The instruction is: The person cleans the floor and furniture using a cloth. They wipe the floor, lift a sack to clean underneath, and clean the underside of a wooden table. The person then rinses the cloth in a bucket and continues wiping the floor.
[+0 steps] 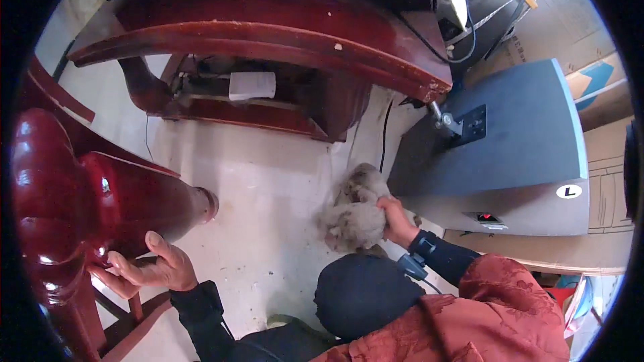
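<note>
A: Largest item? Risk?
B: Glossy red carved chair (pixel 74 194); left hand (pixel 151 269) rests on it, fingers loosely apart. It may slip off the polish.
A: Smallest?
B: Fluffy grey rag (pixel 354 211) on the pale floor (pixel 268 181) beside the grey cabinet (pixel 510 154); right hand (pixel 397 221) fingers clamped on it. It might snag the black cable (pixel 384 137).

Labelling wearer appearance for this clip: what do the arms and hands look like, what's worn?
Both hands bare, no gloves. Left hand: black wrist strap with a thin cable trailing off it. Right hand: dark cuff, a blue-grey clip-like device with a cable at the wrist, and a rust-red patterned sleeve.
</note>
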Available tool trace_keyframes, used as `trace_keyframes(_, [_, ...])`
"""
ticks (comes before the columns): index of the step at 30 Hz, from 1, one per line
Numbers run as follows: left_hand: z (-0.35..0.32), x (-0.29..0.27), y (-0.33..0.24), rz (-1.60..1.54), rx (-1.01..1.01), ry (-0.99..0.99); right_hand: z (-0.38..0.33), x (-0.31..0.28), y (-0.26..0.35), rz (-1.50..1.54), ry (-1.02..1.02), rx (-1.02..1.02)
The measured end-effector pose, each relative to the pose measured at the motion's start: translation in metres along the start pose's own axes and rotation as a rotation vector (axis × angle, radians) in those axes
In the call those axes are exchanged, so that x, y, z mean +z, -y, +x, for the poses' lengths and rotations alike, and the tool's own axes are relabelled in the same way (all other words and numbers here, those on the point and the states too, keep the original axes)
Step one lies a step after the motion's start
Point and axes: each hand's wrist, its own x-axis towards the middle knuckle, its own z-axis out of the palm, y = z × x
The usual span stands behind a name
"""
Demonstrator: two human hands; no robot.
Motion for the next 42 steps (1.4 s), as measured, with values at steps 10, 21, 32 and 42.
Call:
trace_keyframes(10, [-0.073,0.007,-0.118,-0.793,-0.223,1.105,-0.003,-0.017,-0.002,0.241,0.217,0.228])
trace_keyframes(21, [-0.139,-0.008,-0.144,-1.411,-1.505,1.928,0.019,-0.002,0.000,0.300,0.510,0.362])
trace_keyframes(32, [-0.119,-0.006,-0.127,-1.496,-1.930,1.654,0.049,0.025,0.037,-0.619,0.457,-0.321])
trace_keyframes(42, [-0.085,0.000,-0.082,-1.479,-0.910,1.637,-0.002,0.054,0.091,-0.888,0.712,-0.556])
